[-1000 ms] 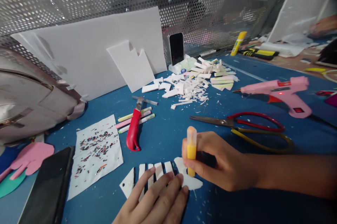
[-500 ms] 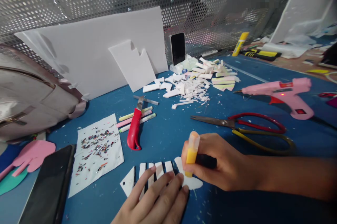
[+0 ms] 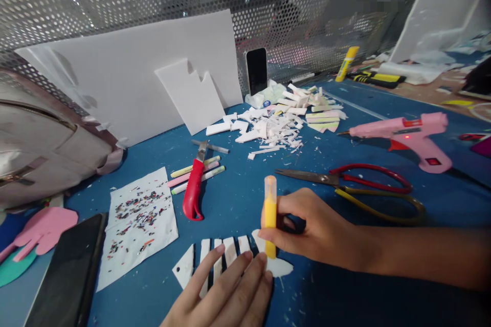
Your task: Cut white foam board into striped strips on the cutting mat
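My right hand (image 3: pixel 310 232) grips a yellow glue stick (image 3: pixel 270 209) upright, its lower end pressed on the rightmost white foam piece (image 3: pixel 279 267) at the near edge of the blue mat. My left hand (image 3: pixel 226 293) lies flat with fingers stretched out, holding down a row of narrow white foam strips (image 3: pixel 226 248). A small white triangular piece (image 3: pixel 184 271) sits at the left end of that row.
Red-and-yellow scissors (image 3: pixel 356 183) lie beyond my right hand, with a pink glue gun (image 3: pixel 410 135) behind them. A red utility knife (image 3: pixel 194 189) lies on some pastel sticks (image 3: pixel 192 173). White paper with confetti (image 3: pixel 138 224), a dark phone (image 3: pixel 65 276), foam scraps (image 3: pixel 276 122) and white foam boards (image 3: pixel 126 76) surround the area.
The glue stick has shifted slightly left and stands more upright than half a second ago. My left hand has stayed on the strips.
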A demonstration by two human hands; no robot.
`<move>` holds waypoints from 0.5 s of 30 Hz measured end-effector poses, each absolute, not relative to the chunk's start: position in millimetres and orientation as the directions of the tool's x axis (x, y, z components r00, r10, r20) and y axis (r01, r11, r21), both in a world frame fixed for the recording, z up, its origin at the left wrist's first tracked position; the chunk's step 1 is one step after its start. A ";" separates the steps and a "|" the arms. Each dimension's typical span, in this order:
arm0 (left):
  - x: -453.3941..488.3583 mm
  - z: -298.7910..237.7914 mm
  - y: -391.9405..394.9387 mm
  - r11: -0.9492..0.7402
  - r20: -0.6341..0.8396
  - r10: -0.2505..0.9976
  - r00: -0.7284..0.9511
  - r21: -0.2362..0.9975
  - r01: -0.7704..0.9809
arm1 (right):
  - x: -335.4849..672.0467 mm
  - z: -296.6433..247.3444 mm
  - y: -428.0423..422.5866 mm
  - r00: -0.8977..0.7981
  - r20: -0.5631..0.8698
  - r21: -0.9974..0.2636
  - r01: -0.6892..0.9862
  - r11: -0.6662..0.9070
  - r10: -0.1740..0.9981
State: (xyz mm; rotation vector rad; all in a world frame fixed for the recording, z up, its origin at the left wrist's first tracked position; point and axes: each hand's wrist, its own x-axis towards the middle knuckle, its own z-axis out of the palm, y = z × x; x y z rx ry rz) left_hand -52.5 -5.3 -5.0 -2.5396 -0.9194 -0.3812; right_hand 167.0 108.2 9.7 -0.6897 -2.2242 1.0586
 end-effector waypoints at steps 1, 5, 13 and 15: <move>-52.9 -5.5 -5.1 -0.695 0.387 0.551 0.739 -0.279 0.663 | 167.5 10.1 107.9 -0.691 0.297 -0.801 0.195 0.566 0.659; -54.5 -5.7 -4.0 -0.701 0.370 0.533 0.761 -0.310 0.642 | 169.5 11.6 107.6 -0.681 0.334 -0.796 0.167 0.582 0.652; -57.0 -7.5 -4.1 -0.694 0.377 0.523 0.764 -0.331 0.639 | 171.0 10.2 105.6 -0.754 0.264 -0.825 0.146 0.545 0.601; -57.0 -7.7 -4.0 -0.691 0.381 0.521 0.764 -0.337 0.639 | 171.0 9.4 105.8 -0.762 0.269 -0.818 0.142 0.557 0.589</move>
